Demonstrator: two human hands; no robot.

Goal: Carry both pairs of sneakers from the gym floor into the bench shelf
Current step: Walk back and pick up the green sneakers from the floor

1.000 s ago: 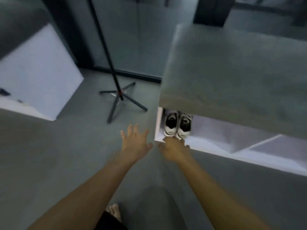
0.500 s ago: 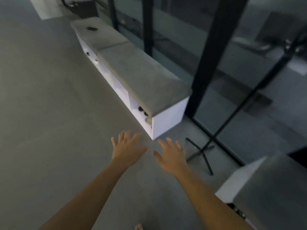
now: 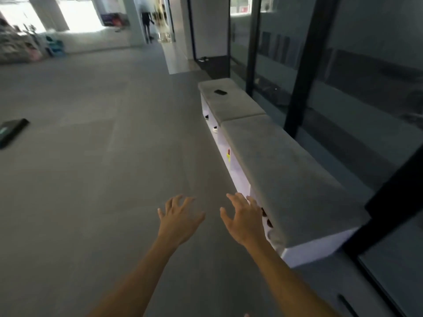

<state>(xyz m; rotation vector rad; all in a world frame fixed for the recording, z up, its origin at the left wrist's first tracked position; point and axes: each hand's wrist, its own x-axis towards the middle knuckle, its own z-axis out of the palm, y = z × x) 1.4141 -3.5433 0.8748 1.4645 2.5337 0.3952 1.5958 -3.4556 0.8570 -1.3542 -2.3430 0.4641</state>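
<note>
A long white bench shelf (image 3: 318,251) with grey cushions runs along the glass wall on the right. Dark shoe parts (image 3: 266,217) peek out of its nearest compartment, mostly hidden under the cushion. More sneakers (image 3: 214,129) sit in compartments farther along. My left hand (image 3: 179,217) is held out over the grey floor, fingers spread, holding nothing. My right hand (image 3: 243,217) is also empty with fingers apart, just left of the bench's near end.
A small dark object (image 3: 220,92) lies on the far cushion. A black flat mat or case (image 3: 11,131) lies on the floor at the left. A person (image 3: 146,24) stands far down the hall. Glass panels with black frames (image 3: 297,88) line the right side.
The view has swung from the compartment with white sneakers up and along a second bench into the hall. Both hands pulled away from the shelf and stay empty.
</note>
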